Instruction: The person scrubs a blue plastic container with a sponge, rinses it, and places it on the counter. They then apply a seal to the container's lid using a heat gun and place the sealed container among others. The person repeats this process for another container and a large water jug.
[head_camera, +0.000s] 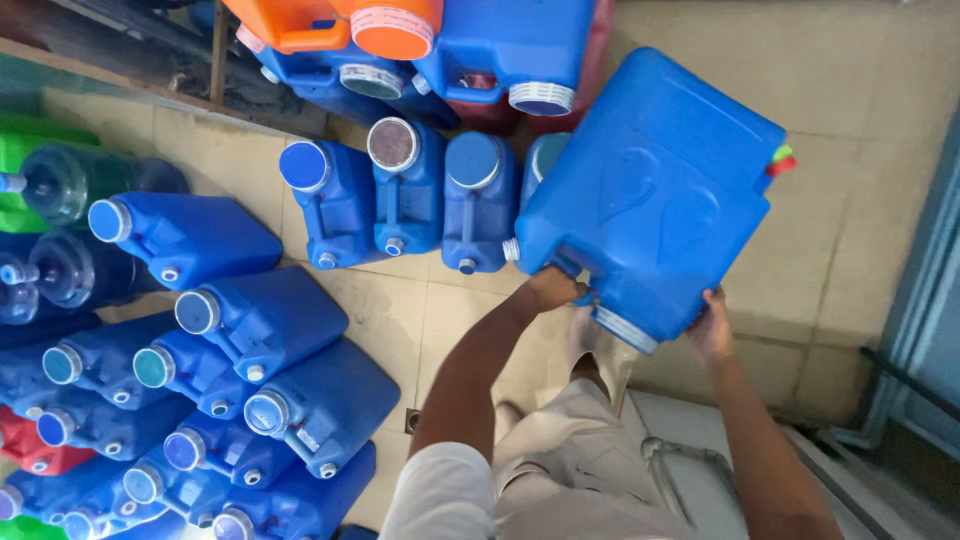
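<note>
Person holds a big blue jerrycan (650, 190) up in front of them with both hands, tilted, its open threaded neck pointing down toward the body and hanging over the floor. Left hand (553, 288) is wrapped tight around the can's handle near the neck. Right hand (711, 325) cups the lower corner next to the neck, fingers curled onto the edge, clamped on the can too. Small red and green bit (781, 160) sticks out at the can's far corner, can't tell what it is. Beige tiled floor (860, 100) underneath. Just left of the held can, a row of blue capped cans (405, 190) stands on the floor. Further left, a big cluster of more blue cans (200, 380) lying packed together, caps facing the camera. Clear round water bottles (70, 185) at the far left edge, something green behind them. Up top, an orange can (335, 20) stacked with more blue ones. Person's light shorts (560, 470) show at the bottom.
</note>
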